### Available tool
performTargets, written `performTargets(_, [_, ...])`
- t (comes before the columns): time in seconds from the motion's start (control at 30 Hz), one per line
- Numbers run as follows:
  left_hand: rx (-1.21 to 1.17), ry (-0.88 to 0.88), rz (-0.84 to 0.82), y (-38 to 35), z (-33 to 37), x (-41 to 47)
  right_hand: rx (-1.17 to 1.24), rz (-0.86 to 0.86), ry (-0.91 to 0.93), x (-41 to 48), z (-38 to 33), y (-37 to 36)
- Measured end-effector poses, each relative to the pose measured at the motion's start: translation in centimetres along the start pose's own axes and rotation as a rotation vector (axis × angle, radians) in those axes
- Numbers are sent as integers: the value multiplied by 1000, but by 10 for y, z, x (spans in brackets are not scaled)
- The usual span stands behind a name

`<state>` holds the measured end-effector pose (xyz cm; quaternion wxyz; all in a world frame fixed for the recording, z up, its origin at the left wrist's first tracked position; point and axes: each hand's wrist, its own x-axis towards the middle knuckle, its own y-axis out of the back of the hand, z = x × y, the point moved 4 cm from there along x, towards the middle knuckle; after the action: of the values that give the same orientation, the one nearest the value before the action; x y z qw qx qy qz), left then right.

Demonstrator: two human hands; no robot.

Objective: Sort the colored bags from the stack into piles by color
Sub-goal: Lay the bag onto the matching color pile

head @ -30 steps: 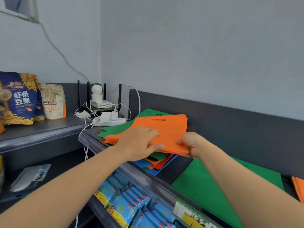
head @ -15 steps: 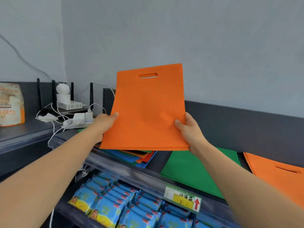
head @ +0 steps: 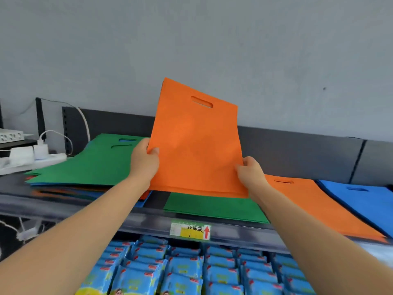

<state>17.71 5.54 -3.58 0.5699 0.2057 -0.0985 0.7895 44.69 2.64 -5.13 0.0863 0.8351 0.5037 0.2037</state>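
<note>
Dark grey metal forms the shelf (head: 148, 220) that carries everything, long enough for the sorting to spread sideways along it. At its left end lies the unsorted stack (head: 85, 165), green on top with blue and orange edges showing beneath; it is the source, so it sits apart from the finished groups. To its right the colours are laid out side by side: a green pile (head: 212, 209) in the middle, an orange pile (head: 319, 205) beyond it, and a blue pile (head: 365, 196) at the far right, each flat so that more bags can go on top.

Above the green pile the person holds an orange bag (head: 195, 145) nearly upright, its handle slot at the top, tilted toward the right. Held by both side edges, the limp fabric stays spread and its colour is plain to see. The likely destination is the orange pile, just beside the right wrist.

The left hand (head: 143, 160) pinches the bag's left edge, thumb on the front and fingers curled behind. The right hand (head: 248, 171) grips the lower right edge in the same way. The doubled bottom edge may mean more than one bag, though that cannot be told.

A small price label (head: 190, 229) hangs on the shelf's front rail.
</note>
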Motion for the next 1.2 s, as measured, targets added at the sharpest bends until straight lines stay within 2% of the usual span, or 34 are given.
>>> performTargets(0.17, [44, 7, -226, -61, 12, -19, -59, 185, 41, 0, 17, 60])
performTargets(0.4, [116, 46, -542, -143, 26, -52, -96, 261, -44, -2, 54, 140])
performTargets(0.5, [132, 55, -622, -176, 33, -70, -121, 287, -80, 1, 69, 175])
performTargets(0.7, [193, 58, -655, -231, 39, -95, -171, 265, -179, 12, 103, 231])
performTargets(0.93, [344, 83, -663, -271, 21, -110, -271, 174, -239, 29, 137, 257])
performTargets(1.07, [489, 48, -652, -282, 12, -116, -350, 100, -259, 38, 154, 259])
performTargets(1.2, [726, -63, -673, -287, 14, -125, -528, 46, -263, 46, 168, 261])
